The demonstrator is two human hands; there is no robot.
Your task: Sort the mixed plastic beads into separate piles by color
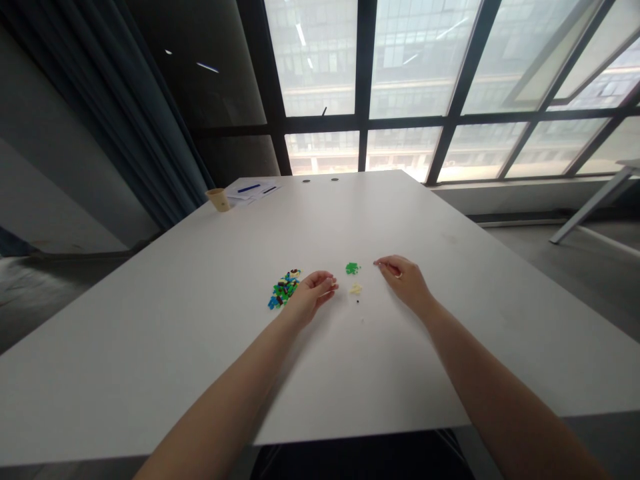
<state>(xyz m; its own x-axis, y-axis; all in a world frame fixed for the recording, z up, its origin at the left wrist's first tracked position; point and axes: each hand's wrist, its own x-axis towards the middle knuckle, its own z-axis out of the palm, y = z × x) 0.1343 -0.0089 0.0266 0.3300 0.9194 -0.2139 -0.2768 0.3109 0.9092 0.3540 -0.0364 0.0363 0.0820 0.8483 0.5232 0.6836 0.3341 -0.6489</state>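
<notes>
A blue curtain (pixel 150 100) hangs at the far left, beyond the white table (pixel 200 347) that I reach over. Near the table's far left corner stands a tan cup (pixel 219 201), just beside some papers (pixel 256 193) with a blue pen (pixel 249 188) lying on them.

Closer to me, a mixed pile (pixel 284 291) of small blue, green, yellow and dark pieces spreads on the tabletop. My left hand (pixel 314 293) is just beside its right side, hiding part of it from me. My left fingers are curled, with the thumb bent in towards them; there is something small and pale at the tips, but I cannot tell how firmly I have it, or what it is.

Between my two hands lies a little cluster of green pieces (pixel 352 268), and nearer me a few pale yellow pieces (pixel 355 289). Nearer still sits one tiny black piece (pixel 357 302), then a tiny whitish piece (pixel 363 320).

To the right of these is my right hand (pixel 400 275), low over the table, thumb and forefinger closed together at the tips. I cannot tell whether anything is pinched between them.
</notes>
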